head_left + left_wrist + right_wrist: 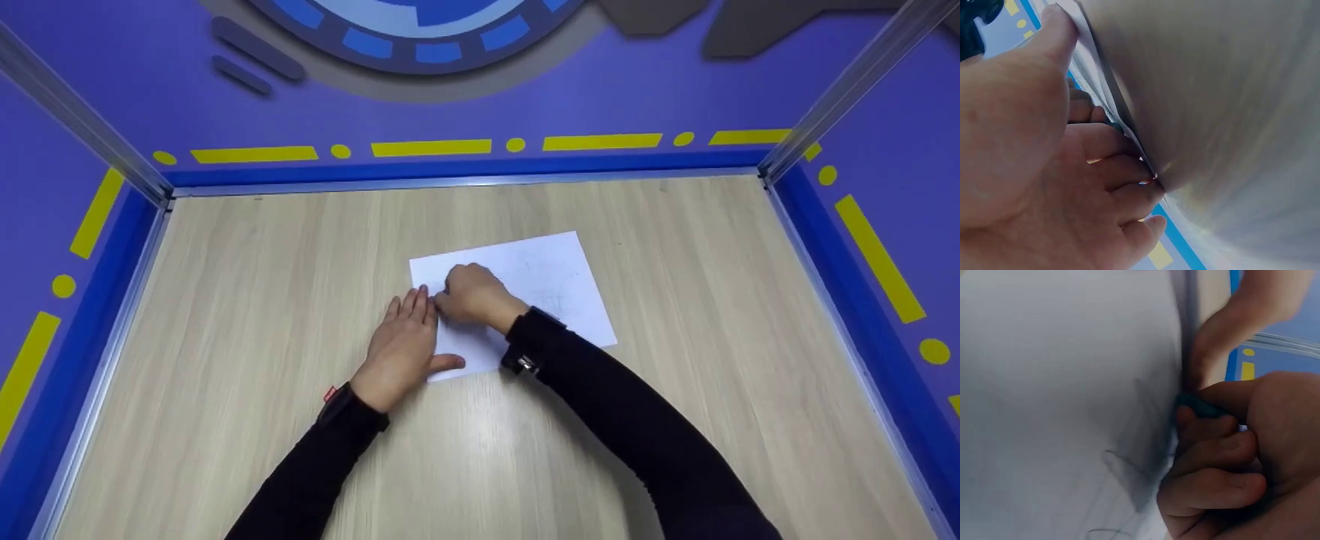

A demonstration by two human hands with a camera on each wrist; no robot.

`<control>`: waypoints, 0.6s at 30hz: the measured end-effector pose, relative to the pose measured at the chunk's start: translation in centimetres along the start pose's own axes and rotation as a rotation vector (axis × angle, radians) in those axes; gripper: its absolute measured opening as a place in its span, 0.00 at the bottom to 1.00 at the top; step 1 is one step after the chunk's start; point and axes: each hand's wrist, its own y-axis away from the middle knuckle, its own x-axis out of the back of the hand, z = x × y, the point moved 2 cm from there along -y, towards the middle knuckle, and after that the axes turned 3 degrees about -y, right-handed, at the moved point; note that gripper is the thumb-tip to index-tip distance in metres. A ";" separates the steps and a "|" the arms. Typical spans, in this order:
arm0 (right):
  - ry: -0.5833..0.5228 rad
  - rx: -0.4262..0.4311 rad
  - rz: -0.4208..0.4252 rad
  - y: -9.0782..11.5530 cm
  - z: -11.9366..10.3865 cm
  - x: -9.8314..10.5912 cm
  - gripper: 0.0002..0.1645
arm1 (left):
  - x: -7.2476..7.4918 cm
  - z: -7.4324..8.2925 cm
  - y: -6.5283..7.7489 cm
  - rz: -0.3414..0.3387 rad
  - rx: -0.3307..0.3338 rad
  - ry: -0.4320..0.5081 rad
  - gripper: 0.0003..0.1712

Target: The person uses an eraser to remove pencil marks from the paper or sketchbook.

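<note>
My fingers work over the tabletop, with a sheet of paper beneath them bearing faint marks. I'd best press its edge flat so short, light strokes don't buckle it. My left hand lies along that edge, fingers straight, thumb out; my right hand curls tight, pinching a small teal block, perhaps an eraser.

The head view is bright, with soft glare on the desk at lower centre and shadow by the right sleeve; the wrist views are dimmer, the right one's paper blurred.
</note>
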 end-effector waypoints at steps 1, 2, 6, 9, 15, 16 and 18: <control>0.000 -0.002 0.009 -0.1 0.3 0.0 0.21 | 0.0 0.0 0.0 0.002 -0.001 -0.003 0.68; -0.001 -0.006 0.021 0.0 0.7 0.1 0.20 | 0.0 0.0 -0.1 0.006 -0.002 -0.003 0.68; -0.027 -0.033 0.069 1.0 3.7 1.4 0.17 | 0.0 0.0 -0.2 0.015 -0.005 -0.004 0.69; -0.073 -0.035 0.118 2.2 7.1 2.7 0.18 | -0.1 0.0 -0.2 0.012 -0.002 -0.003 0.69; -0.112 -0.071 0.171 5.0 13.4 5.3 0.21 | 0.0 -0.1 -0.1 -0.014 0.003 0.009 0.70; -0.109 -0.085 0.175 5.4 14.1 5.6 0.21 | 0.0 -0.1 0.0 -0.023 0.006 0.011 0.70; -0.095 -0.102 0.177 5.8 15.1 5.9 0.21 | 0.0 -0.1 0.0 -0.040 0.012 0.010 0.69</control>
